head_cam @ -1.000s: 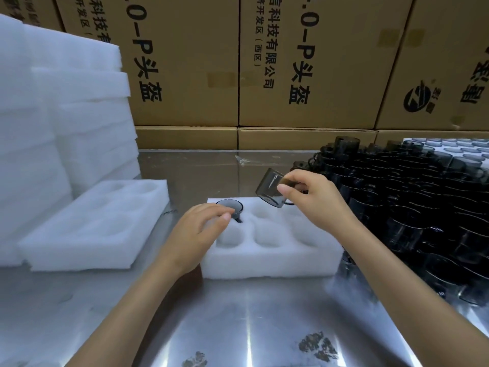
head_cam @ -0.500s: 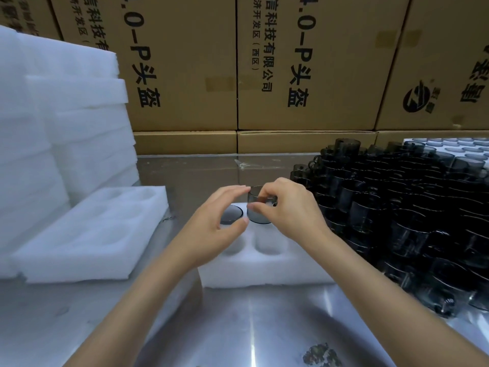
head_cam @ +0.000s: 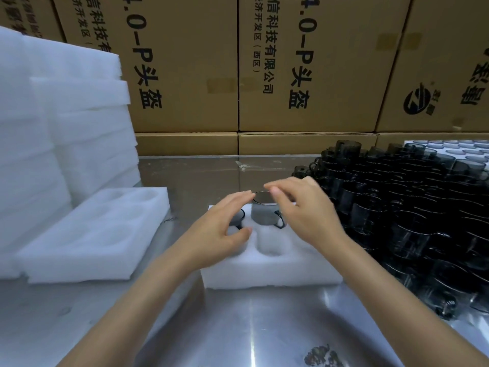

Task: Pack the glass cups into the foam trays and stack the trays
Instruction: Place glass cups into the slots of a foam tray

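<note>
A white foam tray (head_cam: pixel 272 271) with round pockets lies in the middle of the steel table. A smoky glass cup (head_cam: pixel 263 213) with a handle stands upside down in a back pocket. A second cup (head_cam: pixel 237 219) sits in the back-left pocket, mostly hidden by my left hand (head_cam: pixel 221 233). My left hand hovers over that corner with fingers spread, fingertips near the standing cup. My right hand (head_cam: pixel 307 207) is just above and right of the standing cup, fingers apart, holding nothing.
A large heap of dark glass cups (head_cam: pixel 404 215) fills the table's right side. An empty foam tray (head_cam: pixel 87 239) lies at the left, in front of a tall stack of foam trays (head_cam: pixel 60 123). Cardboard boxes (head_cam: pixel 304 64) form a wall behind.
My right hand brought the cup down from the air, set it in the back pocket and let go. My left hand stayed over the tray's back-left corner.
</note>
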A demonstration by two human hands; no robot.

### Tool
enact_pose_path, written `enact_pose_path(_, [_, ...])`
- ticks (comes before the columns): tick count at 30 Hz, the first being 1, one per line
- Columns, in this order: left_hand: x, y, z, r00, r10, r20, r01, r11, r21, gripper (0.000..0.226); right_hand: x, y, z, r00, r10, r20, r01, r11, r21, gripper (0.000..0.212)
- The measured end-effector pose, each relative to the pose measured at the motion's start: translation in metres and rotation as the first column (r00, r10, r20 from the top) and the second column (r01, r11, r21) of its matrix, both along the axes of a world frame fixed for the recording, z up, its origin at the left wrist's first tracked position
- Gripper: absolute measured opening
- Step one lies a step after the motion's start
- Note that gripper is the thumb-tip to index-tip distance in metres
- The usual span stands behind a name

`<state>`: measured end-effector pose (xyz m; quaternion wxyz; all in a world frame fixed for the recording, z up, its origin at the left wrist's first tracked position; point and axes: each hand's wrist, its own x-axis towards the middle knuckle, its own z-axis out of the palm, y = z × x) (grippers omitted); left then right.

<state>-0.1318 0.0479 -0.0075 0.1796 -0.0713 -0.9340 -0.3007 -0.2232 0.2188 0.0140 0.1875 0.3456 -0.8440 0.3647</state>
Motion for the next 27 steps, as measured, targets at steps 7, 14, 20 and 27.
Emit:
enact_pose_path(7, [0.000, 0.006, 0.006, 0.993, -0.002, 0.121, 0.032, 0.968, -0.248, 0.064, 0.001, 0.018, -0.012, 0.969, 0.153, 0.194, -0.214, 0.912, 0.351, 0.054])
enact_pose_path(14, [0.002, 0.008, 0.005, 0.994, 0.039, 0.106, -0.011, 0.966, -0.257, 0.067, 0.005, 0.022, -0.011, 0.981, 0.119, 0.151, -0.177, 0.864, 0.472, 0.053])
enact_pose_path(20, [0.004, 0.009, 0.002, 0.993, 0.059, 0.101, -0.031, 0.966, -0.256, 0.065, 0.005, 0.022, -0.015, 0.975, 0.149, 0.166, -0.212, 0.847, 0.488, 0.054])
enact_pose_path(27, [0.000, 0.010, -0.002, 0.984, 0.117, 0.134, -0.073, 0.953, -0.295, 0.066, 0.001, 0.017, -0.013, 0.969, 0.124, 0.212, -0.224, 0.805, 0.550, 0.051])
